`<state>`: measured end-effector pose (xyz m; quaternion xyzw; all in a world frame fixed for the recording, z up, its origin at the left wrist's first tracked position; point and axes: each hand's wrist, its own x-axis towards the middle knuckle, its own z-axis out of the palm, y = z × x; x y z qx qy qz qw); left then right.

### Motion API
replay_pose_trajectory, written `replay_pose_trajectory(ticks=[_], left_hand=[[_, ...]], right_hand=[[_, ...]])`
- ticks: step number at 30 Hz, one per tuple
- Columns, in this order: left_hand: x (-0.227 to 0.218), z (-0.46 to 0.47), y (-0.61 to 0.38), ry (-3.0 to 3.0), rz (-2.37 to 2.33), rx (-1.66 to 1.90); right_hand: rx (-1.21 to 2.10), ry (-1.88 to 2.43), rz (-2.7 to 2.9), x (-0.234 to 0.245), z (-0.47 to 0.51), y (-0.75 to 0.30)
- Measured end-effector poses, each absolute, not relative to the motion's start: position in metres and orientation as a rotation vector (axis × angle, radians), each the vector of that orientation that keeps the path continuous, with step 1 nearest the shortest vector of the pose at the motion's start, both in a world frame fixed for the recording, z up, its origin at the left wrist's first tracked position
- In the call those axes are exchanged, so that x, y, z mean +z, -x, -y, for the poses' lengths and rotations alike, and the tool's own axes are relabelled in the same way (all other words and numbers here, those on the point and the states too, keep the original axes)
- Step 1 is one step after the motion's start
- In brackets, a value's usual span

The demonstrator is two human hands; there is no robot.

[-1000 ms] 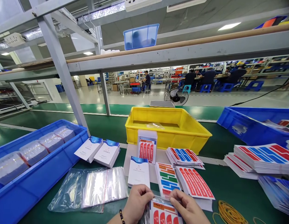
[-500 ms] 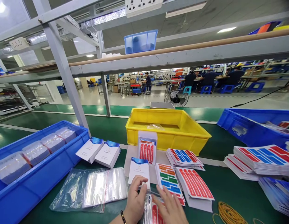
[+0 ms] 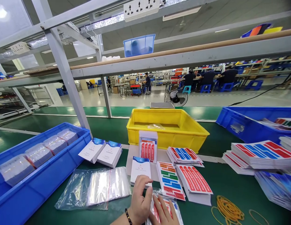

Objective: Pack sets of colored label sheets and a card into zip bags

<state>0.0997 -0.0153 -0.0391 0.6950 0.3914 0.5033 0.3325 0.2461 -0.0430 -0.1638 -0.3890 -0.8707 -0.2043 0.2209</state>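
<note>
My right hand lies flat, fingers spread, on a clear plastic bag with red-printed label sheets inside. Beside it my left hand has its fingers curved and its thumb apart, with nothing in its grasp. It rests at the bag's left side, just below a stack of white booklets with blue tops. To the right of that stack lie multicoloured label sheets and a stack of red-striped label sheets. Left of my hands, a pile of empty clear zip bags sits on a larger plastic bag.
A yellow bin stands behind the stacks. Blue bins stand at left and right. Two booklet stacks, red-and-blue label sheets and rubber bands lie on the green table. A metal shelf crosses overhead.
My right hand has come down flat onto the bag and moved slightly left and down. The left hand has shifted slightly right and down. The view has turned a little.
</note>
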Motion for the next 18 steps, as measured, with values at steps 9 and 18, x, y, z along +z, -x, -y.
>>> replay_pose_trajectory(ticks=[9, 18], left_hand=[[0.0, 0.02, -0.047, -2.2, -1.524, 0.519], [-0.026, -0.01, 0.018, -2.052, -1.912, 0.072]], right_hand=[[-0.263, 1.158, 2.421, -0.104, 0.051, -0.249], [-0.025, 1.019, 2.092, -0.03, 0.037, -0.249]])
